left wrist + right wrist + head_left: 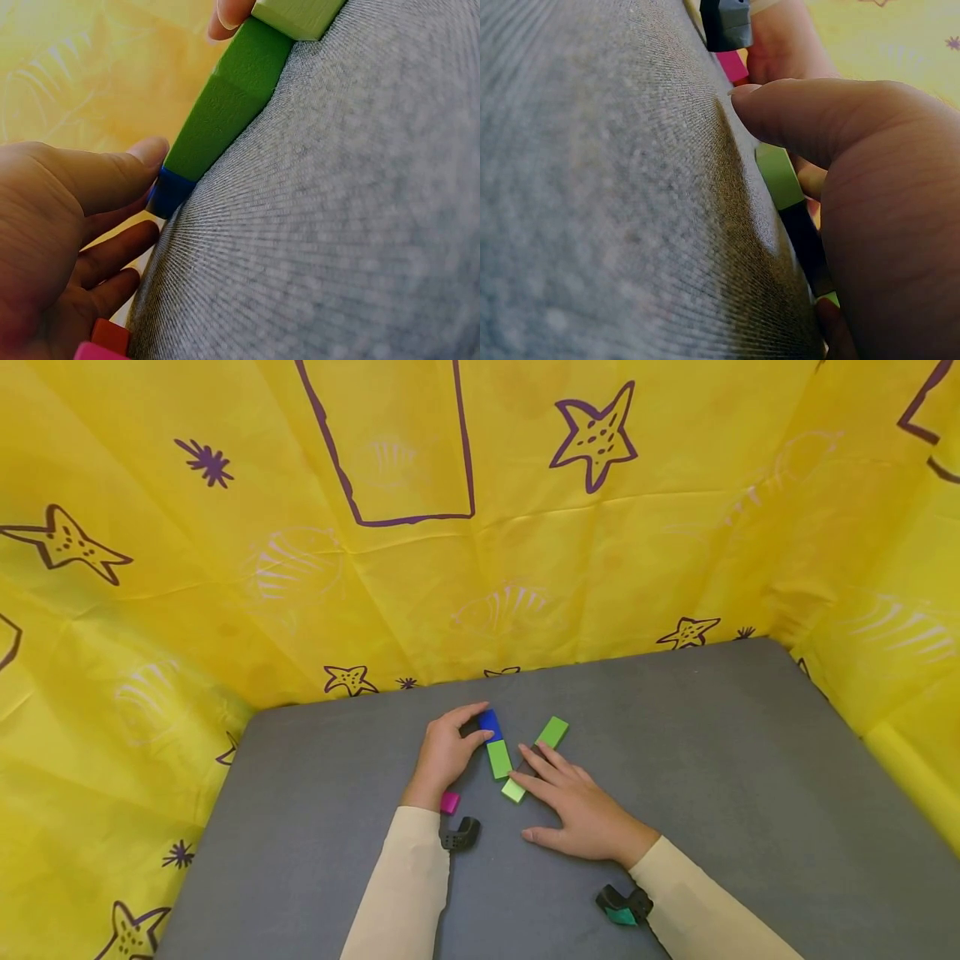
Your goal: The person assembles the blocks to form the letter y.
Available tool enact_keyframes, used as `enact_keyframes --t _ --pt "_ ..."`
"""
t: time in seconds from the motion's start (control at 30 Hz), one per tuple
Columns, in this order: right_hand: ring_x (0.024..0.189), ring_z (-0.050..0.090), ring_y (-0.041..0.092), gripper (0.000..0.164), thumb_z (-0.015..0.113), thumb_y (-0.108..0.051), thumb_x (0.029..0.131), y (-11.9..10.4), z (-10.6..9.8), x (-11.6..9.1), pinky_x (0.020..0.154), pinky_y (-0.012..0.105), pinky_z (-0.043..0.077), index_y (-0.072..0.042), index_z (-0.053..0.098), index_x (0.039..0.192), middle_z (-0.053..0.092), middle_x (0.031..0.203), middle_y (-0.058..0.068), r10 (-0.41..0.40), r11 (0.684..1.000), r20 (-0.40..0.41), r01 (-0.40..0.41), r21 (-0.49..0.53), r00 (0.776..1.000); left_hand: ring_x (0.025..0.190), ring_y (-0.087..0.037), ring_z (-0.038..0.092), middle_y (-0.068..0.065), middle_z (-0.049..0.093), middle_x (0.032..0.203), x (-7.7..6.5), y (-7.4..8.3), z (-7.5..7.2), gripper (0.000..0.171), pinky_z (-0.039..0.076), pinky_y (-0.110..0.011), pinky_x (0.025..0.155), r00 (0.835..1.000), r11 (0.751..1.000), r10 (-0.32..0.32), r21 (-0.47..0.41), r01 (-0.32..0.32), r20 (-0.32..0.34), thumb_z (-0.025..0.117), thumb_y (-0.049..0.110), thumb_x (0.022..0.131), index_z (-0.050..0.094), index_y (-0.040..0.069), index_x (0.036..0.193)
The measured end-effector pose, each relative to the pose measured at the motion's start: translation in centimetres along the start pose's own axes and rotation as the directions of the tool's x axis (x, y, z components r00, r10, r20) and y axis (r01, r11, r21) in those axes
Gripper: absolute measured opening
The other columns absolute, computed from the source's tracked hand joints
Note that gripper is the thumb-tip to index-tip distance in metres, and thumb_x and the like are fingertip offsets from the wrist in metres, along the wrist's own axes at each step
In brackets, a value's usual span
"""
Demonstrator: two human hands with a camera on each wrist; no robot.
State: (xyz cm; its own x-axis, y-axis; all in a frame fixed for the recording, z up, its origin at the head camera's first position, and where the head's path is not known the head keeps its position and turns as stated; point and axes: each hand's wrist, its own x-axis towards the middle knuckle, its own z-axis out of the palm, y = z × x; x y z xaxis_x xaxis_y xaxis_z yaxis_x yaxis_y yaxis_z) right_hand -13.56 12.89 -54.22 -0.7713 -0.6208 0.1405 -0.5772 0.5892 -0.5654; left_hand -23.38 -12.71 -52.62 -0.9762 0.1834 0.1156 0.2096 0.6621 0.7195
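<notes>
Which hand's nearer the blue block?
Left. The left hand pinches the blue block; the right hand is off to its right, fingers at the dark block.

Head view: bright, diffuse illumination; soft shading follows the creases of the yellow printed cloth [525, 556], and the grey tabletop [712, 777] appears matte. Left wrist view: the cloth is pale and out of focus at 10 o'clock; the left hand [45, 232] darkens toward 7 o'clock, and the tabletop weave blurs toward 4 o'clock. Right wrist view: a soft-edged brown shadow darkens the tabletop at 5 o'clock; the right hand [900, 217] is dim at 3 o'clock; blur prevails at 8 o'clock.
</notes>
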Motion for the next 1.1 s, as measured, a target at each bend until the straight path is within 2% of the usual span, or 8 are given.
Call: enact_keyframes --t 0.6,0.67,0.77,0.87,0.97,1.1 --pt "0.165 0.005 0.032 0.082 0.077 -0.050 0.100 -0.1 -0.1 0.0 0.118 0.072 0.029 -0.021 0.044 0.169 0.017 0.181 0.006 0.005 1.000 0.006 -0.005 -0.001 1.000 0.143 -0.029 0.056 -0.002 0.066 0.150 -0.1 0.0 0.0 0.050 0.042 -0.053 0.117 1.000 1.000 0.003 0.003 -0.003 0.012 0.081 0.026 0.102 0.070 0.023 0.151" --pt "0.165 0.005 0.032 0.082 0.077 -0.050 0.100 -0.1 -0.1 0.0 0.118 0.072 0.029 -0.021 0.044 0.169 0.017 0.181 0.006 0.004 1.000 0.005 -0.004 0.000 1.000 0.142 -0.028 0.057 -0.001 0.066 0.149 -0.1 -0.1 0.0 0.048 0.042 -0.053 0.117 1.000 1.000 0.001 -0.025 -0.001 -0.003 0.079 0.030 0.103 0.070 0.023 0.150" --pt "0.165 0.005 0.032 0.082 0.077 -0.050 0.100 -0.1 -0.1 0.0 0.118 0.073 0.029 -0.020 0.045 0.169 0.017 0.181 0.007 0.002 1.000 0.001 -0.002 0.004 1.000 0.138 -0.025 0.061 0.001 0.069 0.144 -0.1 -0.3 0.1 0.045 0.046 -0.052 0.114 0.999 0.993 -0.001 -0.116 -0.004 -0.044 0.073 0.040 0.107 0.072 0.021 0.148" --pt "0.165 0.005 0.032 0.082 0.077 -0.051 0.100 -0.1 -0.1 0.0 0.117 0.073 0.029 -0.020 0.045 0.169 0.017 0.181 0.006 0.001 1.000 -0.005 -0.001 0.009 1.000 0.133 -0.023 0.064 0.000 0.073 0.139 0.0 -0.7 0.2 0.045 0.049 -0.048 0.111 0.995 0.967 -0.001 -0.253 -0.025 -0.101 0.065 0.045 0.111 0.074 0.016 0.144" --pt "0.165 0.005 0.032 0.081 0.076 -0.052 0.101 -0.1 0.0 0.0 0.116 0.075 0.030 -0.021 0.045 0.169 0.016 0.181 0.005 0.003 1.000 -0.006 -0.003 0.013 1.000 0.130 -0.024 0.067 -0.004 0.075 0.135 0.1 -0.9 0.0 0.046 0.049 -0.046 0.111 0.989 0.926 0.011 -0.371 -0.064 -0.144 0.053 0.041 0.117 0.074 0.009 0.142" --pt "0.166 0.004 0.030 0.081 0.075 -0.053 0.102 -0.2 -0.1 -0.2 0.116 0.075 0.029 -0.022 0.044 0.169 0.015 0.181 0.004 0.009 1.000 -0.003 -0.009 0.018 1.000 0.127 -0.032 0.068 -0.011 0.074 0.135 0.0 -1.1 -0.8 0.054 0.046 -0.049 0.114 0.985 0.863 0.037 -0.491 -0.116 -0.167 0.034 0.035 0.122 0.068 0.000 0.146"
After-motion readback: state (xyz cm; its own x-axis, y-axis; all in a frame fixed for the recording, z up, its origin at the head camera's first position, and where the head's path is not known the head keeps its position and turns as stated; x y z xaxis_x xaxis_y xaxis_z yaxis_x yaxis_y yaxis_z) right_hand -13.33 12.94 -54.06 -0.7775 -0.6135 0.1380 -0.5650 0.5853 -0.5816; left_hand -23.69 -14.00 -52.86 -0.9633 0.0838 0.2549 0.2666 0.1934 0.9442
